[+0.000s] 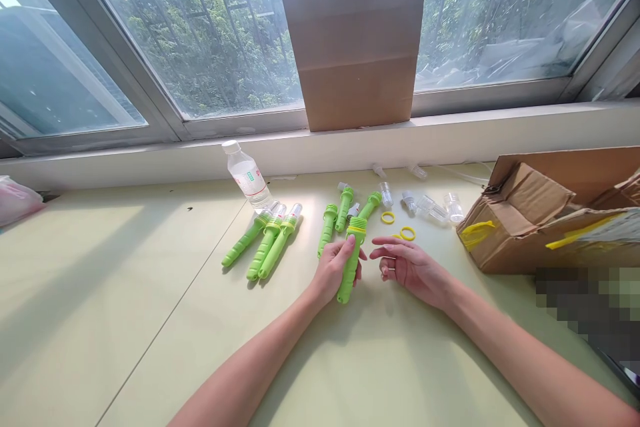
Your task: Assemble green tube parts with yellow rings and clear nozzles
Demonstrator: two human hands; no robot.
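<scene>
The left hand (336, 272) is gripping a green ribbed handle (349, 273) just above the bench (150, 320), its long axis running away from the person, the threaded collar with a yellow ring (357, 221) pointing toward the window (215, 33) (and leaning slightly right). The right hand (407, 270), empty with fingers loosely curled, is hovering just beside it.
</scene>
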